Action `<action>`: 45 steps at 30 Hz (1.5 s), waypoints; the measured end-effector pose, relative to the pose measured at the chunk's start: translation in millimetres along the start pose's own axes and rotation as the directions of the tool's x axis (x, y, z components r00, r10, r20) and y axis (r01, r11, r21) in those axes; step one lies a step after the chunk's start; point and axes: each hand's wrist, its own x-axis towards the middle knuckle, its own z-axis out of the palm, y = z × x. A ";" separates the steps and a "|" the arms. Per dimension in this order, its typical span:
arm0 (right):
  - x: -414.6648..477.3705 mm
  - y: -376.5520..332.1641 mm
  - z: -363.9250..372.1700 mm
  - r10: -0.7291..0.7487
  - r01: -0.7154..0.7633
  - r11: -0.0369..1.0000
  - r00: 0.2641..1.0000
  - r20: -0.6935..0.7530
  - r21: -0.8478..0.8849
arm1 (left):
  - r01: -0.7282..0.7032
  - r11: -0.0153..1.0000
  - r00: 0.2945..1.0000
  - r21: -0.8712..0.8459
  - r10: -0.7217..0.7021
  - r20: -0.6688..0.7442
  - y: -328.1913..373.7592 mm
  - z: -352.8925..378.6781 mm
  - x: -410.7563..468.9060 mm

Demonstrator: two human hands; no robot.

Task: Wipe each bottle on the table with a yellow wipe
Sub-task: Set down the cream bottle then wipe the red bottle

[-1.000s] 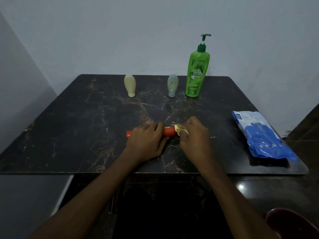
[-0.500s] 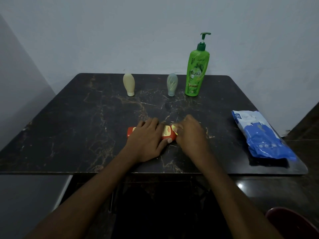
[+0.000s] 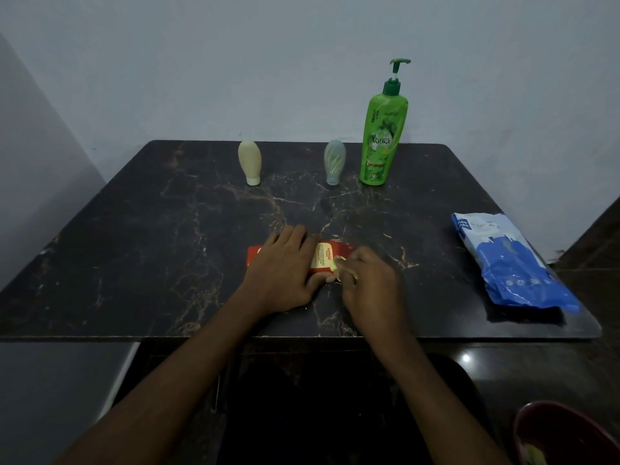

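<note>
A red bottle (image 3: 327, 256) with a cream label lies on its side near the front middle of the dark marble table (image 3: 134, 236). My left hand (image 3: 285, 268) lies over its left part, fingers across the top and thumb at its near side, holding it. My right hand (image 3: 367, 280) pinches a small yellow wipe (image 3: 339, 265) against the bottle's right end. At the back stand a cream squeeze bottle (image 3: 250, 161), a grey-green squeeze bottle (image 3: 334, 161) and a tall green pump bottle (image 3: 383, 135), all upright and apart from my hands.
A blue and white wipes pack (image 3: 506, 263) lies by the table's right edge. A dark red bin (image 3: 567, 434) sits on the floor at the lower right. Walls stand close behind and to the left.
The red bottle has been rolled so its cream label now faces up. My right hand with the wipe has drawn slightly toward me along the bottle's right end.
</note>
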 end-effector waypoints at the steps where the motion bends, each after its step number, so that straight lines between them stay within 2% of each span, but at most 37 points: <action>1: 3.9 -0.1 -0.2 0.014 -0.014 1.000 1.000 -0.014 0.006 | 0.001 1.000 1.000 -0.006 -0.001 0.000 0.5 -0.6 0.2; 5: 40.8 -3.3 -4.0 0.107 -0.106 0.989 0.994 0.003 -0.101 | 0.008 1.000 0.999 -0.016 -0.009 -0.043 2.2 -2.3 -1.1; 8: 49.4 -8.5 -10.3 0.115 -0.108 0.986 0.992 0.051 -0.128 | 0.023 1.000 0.995 -0.018 -0.025 -0.096 3.3 -3.5 -2.0; 12: 8.1 1.1 -3.0 -0.021 0.016 0.997 0.997 -0.070 -0.072 | 0.042 0.999 0.987 -0.015 -0.044 -0.153 4.3 -4.8 -2.3; 15: -14.0 6.8 4.2 -0.015 0.026 0.997 0.987 -0.159 0.070 | 0.045 0.999 0.975 0.001 -0.044 -0.216 4.8 -7.2 -2.6; 19: 4.8 -5.1 -6.1 -0.010 0.029 0.995 0.980 -0.197 0.095 | 0.023 1.000 0.965 0.014 -0.018 -0.263 7.8 -10.5 -4.5; 21: 19.8 -15.0 -13.7 0.014 -0.004 0.998 0.989 -0.146 0.069 | 0.008 1.000 0.963 0.030 0.001 -0.271 9.1 -11.1 -5.6; 26: 31.6 -23.9 -18.1 0.036 -0.047 0.978 0.998 -0.059 -0.201 | -0.017 0.999 0.954 0.046 0.030 -0.297 9.4 -11.8 -7.8; 29: 34.8 -14.8 -26.4 0.146 -0.150 0.979 0.989 -0.039 -0.138 | -0.023 0.998 0.959 0.061 0.039 -0.279 9.3 -11.9 -7.0; 32: 30.1 -18.7 -27.6 0.034 -0.024 0.979 0.999 0.042 -0.202 | -0.034 0.998 0.959 0.059 0.049 -0.280 8.1 -11.6 -7.9; 34: 29.9 -15.6 -27.3 0.047 -0.042 0.990 0.998 0.034 -0.132 | -0.037 0.998 0.960 0.057 0.052 -0.276 9.0 -11.5 -7.4; 37: 34.8 -3.7 -35.1 0.155 -0.150 0.981 0.988 -0.026 0.119 | -0.011 0.999 0.954 0.047 0.025 -0.300 10.8 -12.1 -7.4; 41: 33.9 9.1 -42.8 0.239 -0.187 0.868 0.969 -0.056 0.460 | 0.023 1.000 0.919 -0.018 -0.028 -0.394 11.1 -14.8 -9.9; 45: 26.0 10.4 -44.7 0.255 -0.189 0.744 0.967 -0.011 0.641 | 0.066 0.988 0.897 -0.142 -0.121 -0.425 11.0 -13.0 -9.7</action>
